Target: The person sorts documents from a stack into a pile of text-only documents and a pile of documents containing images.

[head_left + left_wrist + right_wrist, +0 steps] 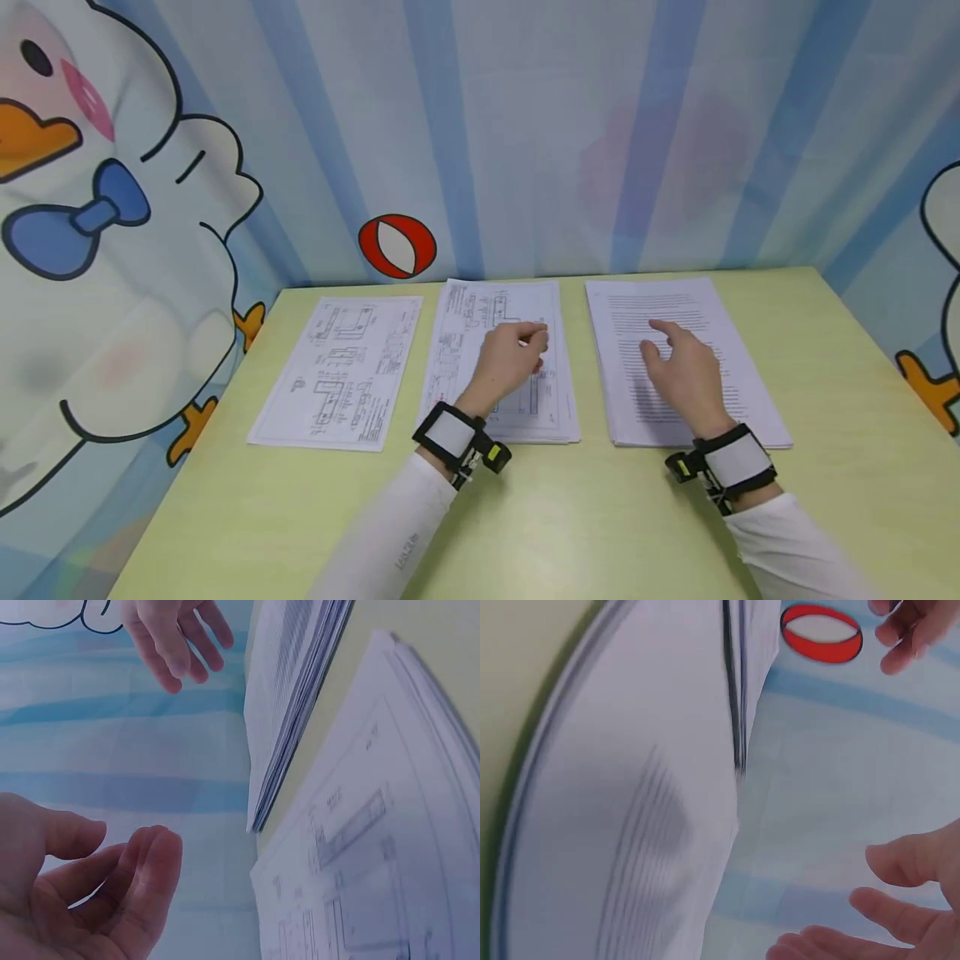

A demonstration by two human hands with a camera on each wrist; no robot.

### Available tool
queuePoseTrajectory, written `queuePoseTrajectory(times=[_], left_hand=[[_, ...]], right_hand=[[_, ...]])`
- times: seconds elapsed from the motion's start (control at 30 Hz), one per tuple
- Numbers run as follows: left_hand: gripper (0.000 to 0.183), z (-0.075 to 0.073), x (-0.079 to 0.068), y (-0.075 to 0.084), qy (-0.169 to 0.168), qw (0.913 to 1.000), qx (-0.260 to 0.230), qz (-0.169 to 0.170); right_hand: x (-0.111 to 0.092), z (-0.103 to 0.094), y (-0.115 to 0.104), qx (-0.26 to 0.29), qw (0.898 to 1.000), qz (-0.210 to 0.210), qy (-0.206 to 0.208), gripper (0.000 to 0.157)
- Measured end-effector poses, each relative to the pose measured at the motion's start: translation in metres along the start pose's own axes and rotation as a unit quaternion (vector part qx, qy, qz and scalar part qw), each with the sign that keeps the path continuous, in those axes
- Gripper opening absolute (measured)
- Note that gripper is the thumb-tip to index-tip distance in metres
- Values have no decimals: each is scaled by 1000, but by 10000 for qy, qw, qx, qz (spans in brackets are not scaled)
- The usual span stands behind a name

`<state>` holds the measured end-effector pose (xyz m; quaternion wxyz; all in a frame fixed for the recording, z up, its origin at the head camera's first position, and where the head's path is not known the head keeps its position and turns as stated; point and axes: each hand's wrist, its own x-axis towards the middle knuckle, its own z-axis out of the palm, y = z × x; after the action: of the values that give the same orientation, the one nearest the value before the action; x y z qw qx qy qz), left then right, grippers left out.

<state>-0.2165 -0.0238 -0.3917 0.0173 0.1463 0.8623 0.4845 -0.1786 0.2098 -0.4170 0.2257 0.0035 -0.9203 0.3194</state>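
My left hand (507,358) hovers above the middle stack of drawing sheets (457,367), fingers loosely bent. In the left wrist view a gap shows between that thumb and the fingertips (161,844), with nothing held. Over the right stack of paper (615,400), printed with lines of text, is my right hand (686,375). Its thumb and index finger are spread apart, and the right wrist view shows the fingers (892,911) clear of the paper. A flat sheet with technical drawings (300,408) lies farther left, away from both hands.
The pale yellow table (555,517) bears all the paper, laid side by side with gaps between. A striped blue curtain (525,167) with cartoon figures hangs at its far edge. Each wrist wears a strap with a small camera (495,457).
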Motion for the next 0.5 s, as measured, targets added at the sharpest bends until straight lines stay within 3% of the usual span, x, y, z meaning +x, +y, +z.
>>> queuePoseTrajectory(times=[0.17, 0.5], left_hand=[[29, -31, -6, -21, 576, 9962, 637, 174], [28, -101, -24, -66, 1301, 9814, 1404, -171]], right_hand=[[-2, 25, -18, 519, 9986, -50, -1, 36], [-5, 57, -61, 975, 9930, 39, -666, 42]])
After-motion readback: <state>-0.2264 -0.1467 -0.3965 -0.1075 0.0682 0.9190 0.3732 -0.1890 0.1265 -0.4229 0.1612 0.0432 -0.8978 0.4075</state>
